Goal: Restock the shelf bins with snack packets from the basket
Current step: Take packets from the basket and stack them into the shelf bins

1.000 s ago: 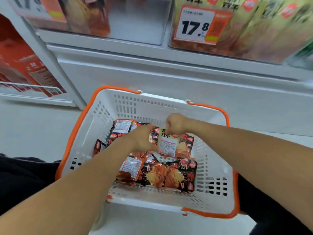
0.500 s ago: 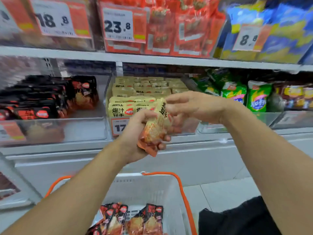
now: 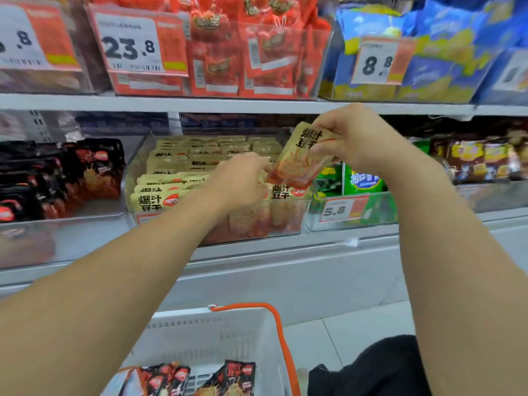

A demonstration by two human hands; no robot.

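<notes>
Head view: both hands have moved up to the clear bin [image 3: 200,224] since half a second earlier. Right hand [image 3: 363,138] pinches a beige snack packet [image 3: 303,155] over the bin's right edge; left hand [image 3: 240,178] curls round packets inside. Packet looks light, soft, crinkly; best held by its sealed edge. Basket [image 3: 228,332] below holds dark packets.

I see a 23.8 price tag [image 3: 130,42]; red packs [image 3: 245,52] just right of it, blue-yellow bags [image 3: 428,50] farther right, green bag [image 3: 362,181] below those
</notes>
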